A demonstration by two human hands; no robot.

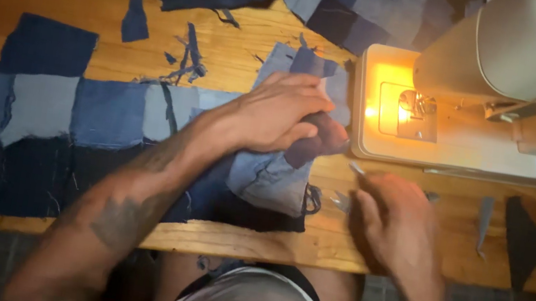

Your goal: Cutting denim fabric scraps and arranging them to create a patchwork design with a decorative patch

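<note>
Wooden surface (238, 68), lit at 2 o'clock by the lamp of a sewing machine (506, 73). Left hand (280, 113) clamped on folded denim patchwork (272, 172) at centre, just left of the machine bed. Right hand (396, 219) at 4 o'clock, blurred, around small snips (346, 199); grip cannot be told.

left hand (280, 113) curled gripping, right hand (393, 215) blurred — fingers bent
</note>
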